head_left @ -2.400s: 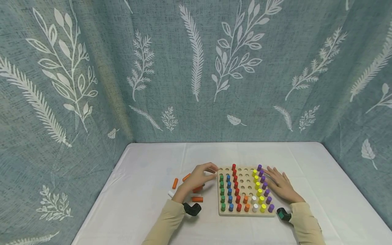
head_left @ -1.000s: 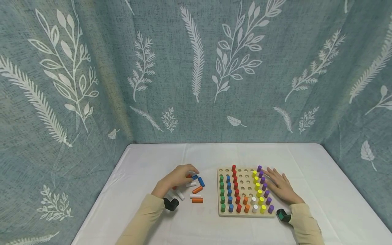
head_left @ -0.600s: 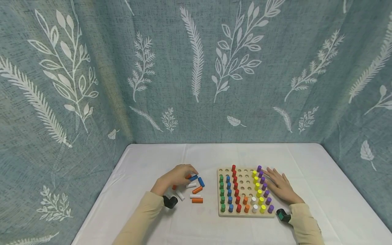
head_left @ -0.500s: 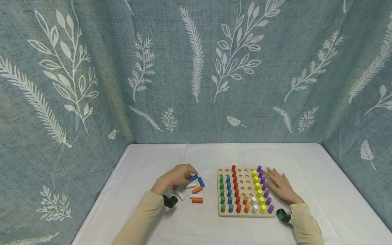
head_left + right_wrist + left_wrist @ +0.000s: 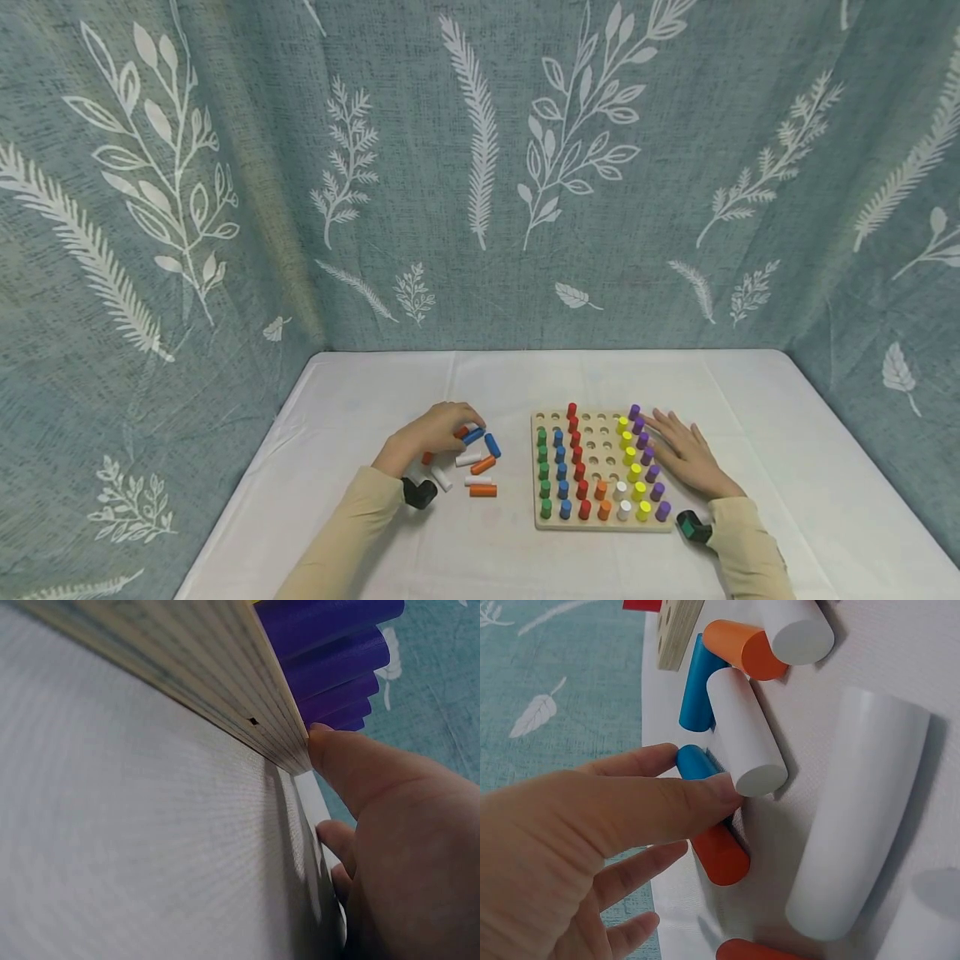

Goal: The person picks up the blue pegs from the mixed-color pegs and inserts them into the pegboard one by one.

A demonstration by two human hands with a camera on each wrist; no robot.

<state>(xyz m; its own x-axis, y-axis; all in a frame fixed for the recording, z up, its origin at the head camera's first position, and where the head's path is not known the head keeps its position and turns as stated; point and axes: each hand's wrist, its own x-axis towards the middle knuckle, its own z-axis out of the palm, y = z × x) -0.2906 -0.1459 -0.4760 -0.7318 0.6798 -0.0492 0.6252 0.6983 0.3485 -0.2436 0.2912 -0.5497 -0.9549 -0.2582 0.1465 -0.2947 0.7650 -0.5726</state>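
In the head view my left hand (image 5: pixel 435 429) is over the loose pegs left of the pegboard (image 5: pixel 570 526). Its thumb and index finger pinch a blue peg (image 5: pixel 695 763) that lies low among the others; the thumb partly covers it in the left wrist view. Close to it lie a white peg (image 5: pixel 746 735), a second blue peg (image 5: pixel 697 686) and a red-orange peg (image 5: pixel 724 859). My right hand (image 5: pixel 686 454) rests at the board's right side, fingers spread. Its thumb touches the board edge near the purple pegs (image 5: pixel 337 664).
Upright green (image 5: pixel 543 472), blue, red and yellow (image 5: pixel 634 472) pegs stand in columns on the board, with bare holes among them. Orange (image 5: pixel 483 491) and white (image 5: pixel 441 478) pegs lie scattered on the white table (image 5: pixel 375 383). A patterned curtain (image 5: pixel 480 167) hangs behind and at both sides.
My left hand has moved from the board's left edge leftward to the loose pegs. A white peg by its thumb has shifted slightly towards the front. My right hand has stayed put.
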